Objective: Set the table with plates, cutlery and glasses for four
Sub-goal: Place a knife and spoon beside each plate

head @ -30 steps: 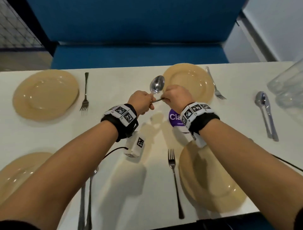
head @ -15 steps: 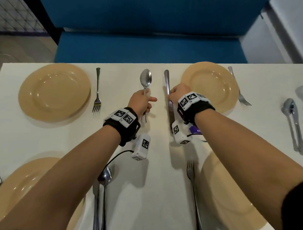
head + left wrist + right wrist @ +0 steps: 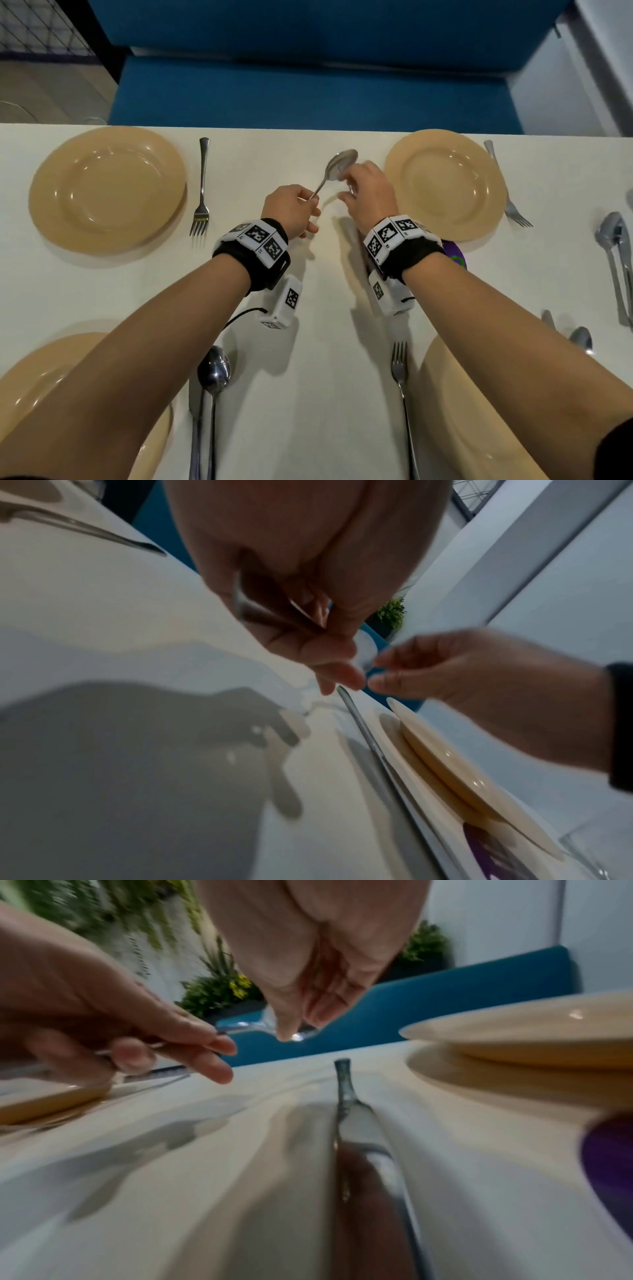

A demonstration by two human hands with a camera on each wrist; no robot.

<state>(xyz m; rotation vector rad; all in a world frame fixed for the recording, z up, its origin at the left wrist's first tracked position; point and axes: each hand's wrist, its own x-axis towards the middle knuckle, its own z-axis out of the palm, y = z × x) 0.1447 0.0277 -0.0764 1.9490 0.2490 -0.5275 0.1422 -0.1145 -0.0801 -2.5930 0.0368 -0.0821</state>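
Observation:
My left hand (image 3: 294,209) pinches the handle of a spoon (image 3: 340,164), lifted off the white table (image 3: 318,394) and slanting right, its bowl toward the far right plate (image 3: 445,185). My right hand (image 3: 368,192) is beside the bowl with its fingertips (image 3: 318,1015) touching it; the thumb stays apart. A knife (image 3: 342,1085) lies flat under that hand, left of the plate, and also shows in the left wrist view as a knife (image 3: 363,731). In the head view my right wrist mostly hides it.
Three more tan plates sit at far left (image 3: 106,188), near left (image 3: 34,394) and near right (image 3: 462,411). Forks (image 3: 202,185) (image 3: 507,192) (image 3: 402,394) lie beside plates. More cutlery lies at near left (image 3: 214,373) and right (image 3: 613,240). A purple disc (image 3: 454,255) lies by my right wrist.
My right hand has let go of the knife, now flat on the table, and moved up to the spoon's bowl. My left hand has lifted the spoon and swung it rightward.

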